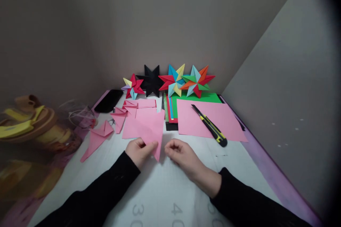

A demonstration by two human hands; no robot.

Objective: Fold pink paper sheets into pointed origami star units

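My left hand (140, 151) pinches the lower corner of a folded pink paper piece (154, 133) that stands tilted above the white mat (160, 191). My right hand (182, 155) rests just to its right, fingers curled loosely, apart from the paper and with nothing visible in it. Both arms wear black sleeves. Several folded pink units (97, 137) lie to the left of my hands.
A yellow-black utility knife (210, 126) lies on a flat pink sheet (210, 120). A coloured paper stack (195, 98) and several origami stars (173, 79) stand at the back wall. A black phone (108, 100) and a clear dish (77, 115) lie at the left.
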